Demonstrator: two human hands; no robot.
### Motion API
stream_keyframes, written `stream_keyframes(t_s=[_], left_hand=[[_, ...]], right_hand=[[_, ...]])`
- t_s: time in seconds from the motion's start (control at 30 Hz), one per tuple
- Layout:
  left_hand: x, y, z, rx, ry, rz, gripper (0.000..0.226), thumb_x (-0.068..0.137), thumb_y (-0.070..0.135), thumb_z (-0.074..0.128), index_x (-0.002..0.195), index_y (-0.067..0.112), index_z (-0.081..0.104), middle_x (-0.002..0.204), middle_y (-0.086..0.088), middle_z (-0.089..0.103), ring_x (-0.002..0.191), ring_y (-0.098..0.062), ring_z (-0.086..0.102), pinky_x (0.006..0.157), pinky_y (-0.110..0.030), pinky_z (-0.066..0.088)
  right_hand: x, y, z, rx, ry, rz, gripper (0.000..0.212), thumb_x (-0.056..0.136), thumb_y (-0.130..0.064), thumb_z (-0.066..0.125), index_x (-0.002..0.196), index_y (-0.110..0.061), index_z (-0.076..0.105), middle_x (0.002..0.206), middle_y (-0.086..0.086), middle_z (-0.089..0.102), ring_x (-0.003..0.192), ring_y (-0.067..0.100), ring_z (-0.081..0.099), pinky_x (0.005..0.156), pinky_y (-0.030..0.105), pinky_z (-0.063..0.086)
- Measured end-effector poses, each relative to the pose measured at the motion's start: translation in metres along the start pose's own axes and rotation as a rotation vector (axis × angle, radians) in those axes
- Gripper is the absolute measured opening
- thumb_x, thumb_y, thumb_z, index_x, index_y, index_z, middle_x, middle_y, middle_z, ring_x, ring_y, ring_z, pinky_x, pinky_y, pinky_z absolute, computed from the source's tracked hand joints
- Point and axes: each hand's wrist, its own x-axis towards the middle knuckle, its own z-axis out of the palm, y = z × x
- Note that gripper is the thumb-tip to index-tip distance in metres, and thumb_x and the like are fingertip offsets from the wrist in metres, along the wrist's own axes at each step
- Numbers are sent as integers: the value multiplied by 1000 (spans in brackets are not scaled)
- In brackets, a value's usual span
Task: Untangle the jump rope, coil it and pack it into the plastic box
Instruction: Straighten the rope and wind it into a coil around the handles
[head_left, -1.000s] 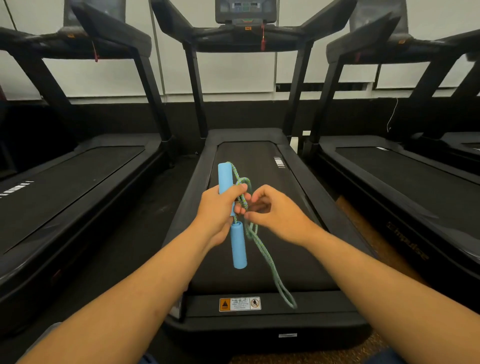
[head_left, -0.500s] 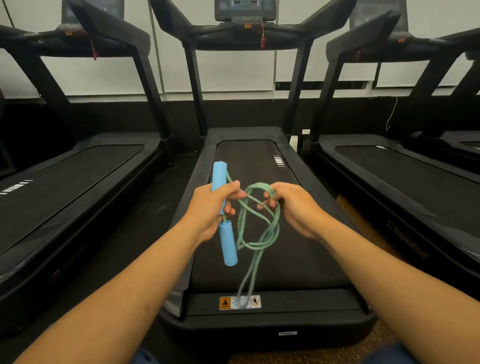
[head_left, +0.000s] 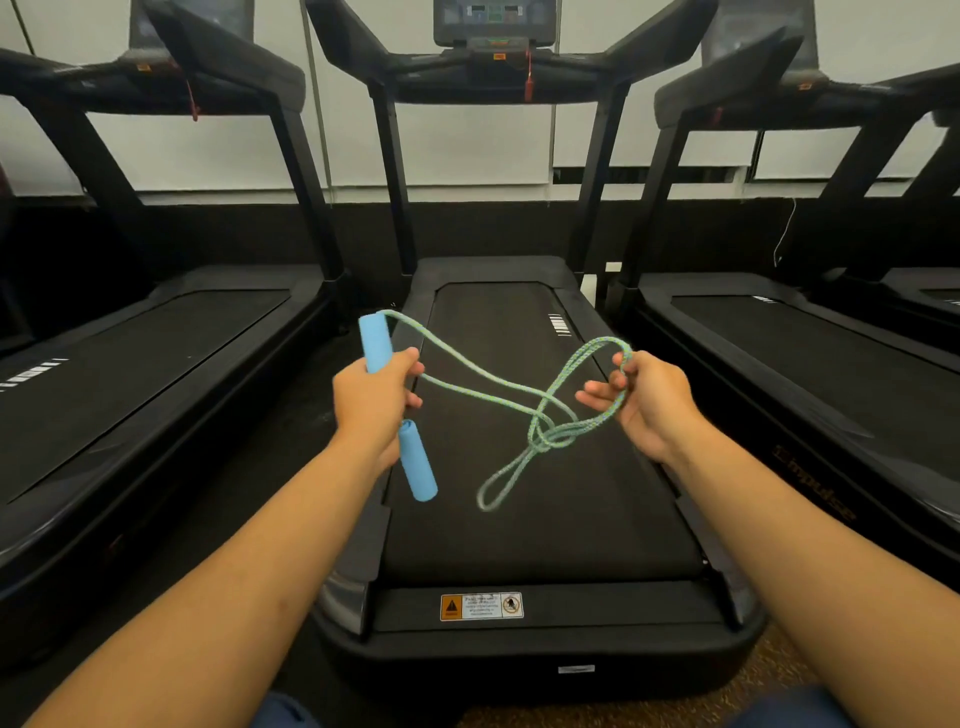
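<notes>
Over the middle treadmill (head_left: 540, 519), left hand (head_left: 371, 410) is clenched around both blue foam handles (head_left: 415, 462), and right hand (head_left: 641, 397) is pinching a loop of the green jump rope (head_left: 498, 400), which is knotted midair between them. Readable stuff: "impulse" on the right treadmill (head_left: 810, 483), plus an orange warning sticker (head_left: 481, 606) at the middle deck's near edge, print too tiny to read.
</notes>
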Motion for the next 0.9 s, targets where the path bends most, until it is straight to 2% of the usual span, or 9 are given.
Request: stream_keyframes(t_s=[0.1,0.17,0.23,0.33,0.5,0.57,0.67,0.77,0.9], left_hand=[[4,-1,-6,-15,45,2,10,91,18,70,85,15,63,83,-3,73,48,-9,51,62,-28,48],[4,-3,-6,20,44,6,9,92,19,69,86,14,64,85,-4,73,49,-9,52,61,-28,49],[5,-5,-7,34,59,0,9,92,19,69,87,14,64,87,-6,72,50,-9,52,60,-27,50],[13,-4,-14,-10,128,-31,10,91,20,71,85,15,64,85,-6,71,48,-9,51,55,-25,48],[35,-3,-43,-161,290,-99,13,91,26,73,89,16,65,84,-4,72,51,-9,53,56,-25,49],[40,-6,-50,-151,317,-107,14,90,26,73,90,15,65,84,-4,71,51,-8,54,55,-24,49],[37,-13,-44,-67,212,-135,13,90,22,74,88,15,63,79,-5,68,49,-10,50,51,-24,46],[17,-25,-17,107,-7,-142,12,88,16,75,85,10,64,77,-9,66,41,-11,45,47,-26,41],[-23,-41,25,251,-281,-201,18,86,15,77,94,1,68,71,-9,66,35,-11,43,38,-20,38]], right_hand=[[6,3,-10,32,57,37,23,91,-1,31,84,-11,51,53,0,35,42,16,45,53,33,55],[7,-1,-9,72,49,64,23,88,-2,30,81,-12,49,56,-2,31,37,10,29,39,21,36],[7,-10,-8,119,12,80,23,87,-2,29,80,-13,48,53,-4,31,34,7,21,32,19,20],[8,-24,-15,117,-10,69,22,89,-4,31,83,-11,50,50,-6,32,33,5,19,29,19,16],[14,-29,-43,-47,65,71,21,92,-6,35,89,-7,55,48,-7,31,33,4,20,30,17,15],[16,-30,-50,-12,65,104,21,93,-7,34,90,-6,55,48,-7,31,32,3,20,30,17,15],[16,-33,-46,116,26,152,19,91,-5,35,89,-7,54,49,-7,29,31,3,21,28,17,16],[9,-31,-24,237,-66,189,17,73,-4,44,86,-7,53,50,-6,29,31,4,21,28,17,18],[-5,-23,12,383,-173,221,17,72,-4,45,87,-7,52,55,-6,26,32,6,22,28,19,20]])
